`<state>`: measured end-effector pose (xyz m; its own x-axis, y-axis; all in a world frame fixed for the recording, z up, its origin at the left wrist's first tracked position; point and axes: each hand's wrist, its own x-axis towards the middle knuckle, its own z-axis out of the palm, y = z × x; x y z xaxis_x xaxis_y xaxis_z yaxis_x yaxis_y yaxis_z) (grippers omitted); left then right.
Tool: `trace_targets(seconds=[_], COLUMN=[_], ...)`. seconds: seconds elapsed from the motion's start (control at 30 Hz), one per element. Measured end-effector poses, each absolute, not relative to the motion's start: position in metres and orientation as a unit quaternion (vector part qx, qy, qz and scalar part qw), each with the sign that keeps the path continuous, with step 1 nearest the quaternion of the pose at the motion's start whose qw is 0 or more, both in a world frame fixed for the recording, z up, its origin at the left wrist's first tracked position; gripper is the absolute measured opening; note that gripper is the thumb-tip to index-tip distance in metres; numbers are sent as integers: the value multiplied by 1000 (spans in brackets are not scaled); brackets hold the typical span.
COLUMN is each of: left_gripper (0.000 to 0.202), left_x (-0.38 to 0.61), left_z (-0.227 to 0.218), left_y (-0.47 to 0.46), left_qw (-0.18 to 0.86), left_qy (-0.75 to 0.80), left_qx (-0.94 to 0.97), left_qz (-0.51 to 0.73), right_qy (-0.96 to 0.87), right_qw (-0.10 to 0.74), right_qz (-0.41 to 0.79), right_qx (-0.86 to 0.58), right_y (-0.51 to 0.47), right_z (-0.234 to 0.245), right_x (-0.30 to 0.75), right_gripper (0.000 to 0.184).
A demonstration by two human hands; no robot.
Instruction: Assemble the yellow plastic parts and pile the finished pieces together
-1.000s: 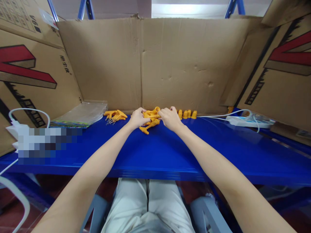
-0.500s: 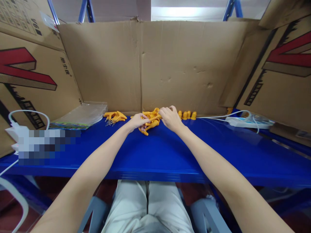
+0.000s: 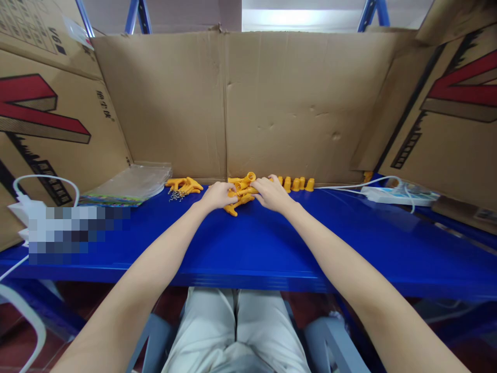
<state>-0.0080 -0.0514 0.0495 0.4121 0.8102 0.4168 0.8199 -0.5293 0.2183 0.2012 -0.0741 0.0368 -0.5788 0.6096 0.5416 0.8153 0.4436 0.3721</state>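
Observation:
My left hand (image 3: pixel 218 196) is closed at the near left side of a pile of orange plastic parts (image 3: pixel 235 209). Between its fingers is one end of a long orange plastic piece (image 3: pixel 248 191). My right hand (image 3: pixel 272 194) is bent around the other end of that piece, with thumb and fingers close together. Round open-ended orange sockets (image 3: pixel 251 176) show just behind the hands. Fingers hide much of the held piece, so its exact kind is unclear. Right of my right hand, several small orange caps (image 3: pixel 296 184) stand upright in a row.
Orange T-shaped handles (image 3: pixel 186 185) and small metal hooks (image 3: pixel 177 195) lie to the left, near clear plastic bags (image 3: pixel 134 181). A white power strip (image 3: pixel 399 196) sits at right on the blue table (image 3: pixel 248 248). Cardboard (image 3: pixel 303 109) walls the back and sides.
My right hand has lowered slightly, its fingers now closer to the piece. My left hand has turned a little, palm more downward, over its end of the piece.

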Motion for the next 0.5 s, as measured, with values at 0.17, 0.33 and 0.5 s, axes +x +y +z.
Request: trace_targets(seconds=[0.17, 0.33, 0.5], left_gripper=[28, 26, 24], left_x=[-9, -20, -41], left_z=[49, 44, 41], left_y=[-50, -36, -19], left_qw=[18, 32, 24], left_qy=[-512, -561, -629], left_qx=[-830, -790, -714], left_qz=[-221, -246, -307], right_qy=[-800, -711, -578], right_qw=[214, 305, 366], right_qz=[-332, -298, -218], right_qx=[-452, -560, -696], right_y=[-75, -66, -54], right_z=[41, 45, 35], right_x=[205, 230, 271], right_gripper=[22, 18, 28])
